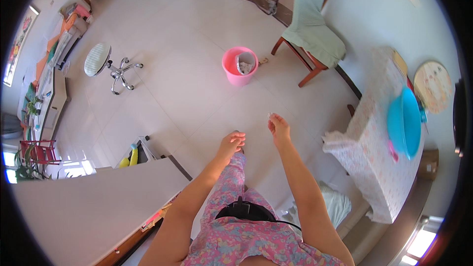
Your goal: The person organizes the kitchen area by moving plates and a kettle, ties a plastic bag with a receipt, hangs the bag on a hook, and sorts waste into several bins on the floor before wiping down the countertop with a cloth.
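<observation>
Between the thumb and fingers of my right hand point(279, 127) is a small whitish, see-through scrap point(270, 115), too small to name exactly. My left hand point(232, 144) hovers over my patterned trouser leg with its fingers loosely curled; nothing shows in it, though the palm side is partly hidden. Beyond both hands, a pink plastic bucket point(240, 78) stands on the tiled floor point(177, 92). A pale container point(248, 58) lies tilted inside it, with whitish scraps point(245, 68) in its mouth.
A chair with a green cover point(314, 40) stands right of the bucket. Nearer, a cloth-covered table point(373, 144) bears a blue basin point(406, 125). At left are a wheeled stool point(98, 60) and a large pale surface point(92, 210) close to my left arm.
</observation>
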Available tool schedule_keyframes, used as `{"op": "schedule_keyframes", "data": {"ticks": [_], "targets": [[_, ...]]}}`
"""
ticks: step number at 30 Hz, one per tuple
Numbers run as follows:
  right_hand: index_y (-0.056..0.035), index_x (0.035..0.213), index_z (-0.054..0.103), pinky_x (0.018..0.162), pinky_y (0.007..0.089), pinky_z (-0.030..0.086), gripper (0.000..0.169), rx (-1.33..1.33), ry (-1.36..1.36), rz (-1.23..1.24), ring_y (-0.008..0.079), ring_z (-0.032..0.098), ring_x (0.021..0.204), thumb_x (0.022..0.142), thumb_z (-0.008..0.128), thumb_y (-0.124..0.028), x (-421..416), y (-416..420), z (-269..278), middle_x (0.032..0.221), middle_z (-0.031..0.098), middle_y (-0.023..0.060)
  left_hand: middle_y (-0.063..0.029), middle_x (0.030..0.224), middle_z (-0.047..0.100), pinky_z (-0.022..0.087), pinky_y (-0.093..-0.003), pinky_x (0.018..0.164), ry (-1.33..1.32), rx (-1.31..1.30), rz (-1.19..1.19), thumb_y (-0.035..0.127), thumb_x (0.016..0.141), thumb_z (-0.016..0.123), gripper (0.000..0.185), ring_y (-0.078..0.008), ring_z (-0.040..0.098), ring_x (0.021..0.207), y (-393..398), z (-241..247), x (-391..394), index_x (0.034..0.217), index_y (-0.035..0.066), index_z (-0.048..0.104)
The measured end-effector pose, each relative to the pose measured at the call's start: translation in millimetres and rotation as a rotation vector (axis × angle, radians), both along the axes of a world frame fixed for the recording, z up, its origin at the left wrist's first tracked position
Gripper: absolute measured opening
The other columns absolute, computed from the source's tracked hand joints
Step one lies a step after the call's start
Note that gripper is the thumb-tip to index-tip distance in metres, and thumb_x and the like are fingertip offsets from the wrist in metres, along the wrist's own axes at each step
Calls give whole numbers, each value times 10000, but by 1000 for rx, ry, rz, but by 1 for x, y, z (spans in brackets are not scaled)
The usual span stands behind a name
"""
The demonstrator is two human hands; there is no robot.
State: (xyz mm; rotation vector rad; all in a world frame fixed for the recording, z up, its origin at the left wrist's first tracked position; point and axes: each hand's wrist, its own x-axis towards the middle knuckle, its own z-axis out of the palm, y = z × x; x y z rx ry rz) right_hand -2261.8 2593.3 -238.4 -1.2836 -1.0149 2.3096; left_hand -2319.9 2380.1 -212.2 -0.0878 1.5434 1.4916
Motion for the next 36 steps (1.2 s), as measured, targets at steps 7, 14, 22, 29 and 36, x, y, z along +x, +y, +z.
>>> {"op": "schedule_keyframes", "data": {"ticks": [7,14,22,29,36], "targets": [[-15,1112,593,599,198,477,301,20,-223,72,65,549,659,863,681,-160,-198,91,-111,783,595,-1,-32,1154,610,442,-307,846,-51,-62,15,193,959,511,255,-126,570,1003,98,-51,-143,1194,122,582],[-29,1207,571,679,275,515,412,88,-306,162,116,596,767,856,675,-218,-342,146,-216,910,631,43,-48,1322,520,397,-343,938,-51,-78,98,188,961,501,344,-148,498,1148,187,-121,-253,1304,177,520],[72,1330,394,949,349,451,629,563,-884,517,297,574,1110,825,651,-200,-380,201,-389,1263,534,228,-45,1389,457,383,-355,942,-108,-142,334,165,933,512,449,-148,440,1198,259,-254,-327,1377,211,458],[-53,1306,424,887,493,516,483,187,-687,405,331,562,1113,858,597,-105,-362,246,-513,1255,503,194,-143,1307,522,433,-318,906,-180,-215,532,64,895,519,454,-198,528,1145,284,-284,-346,1344,126,494],[-93,1253,376,772,526,586,469,24,-589,407,359,608,984,831,484,80,-388,219,-463,1238,474,162,-117,1375,470,409,-355,945,-117,-242,679,144,942,507,449,-211,484,1182,226,-301,-303,1384,164,432]]}}
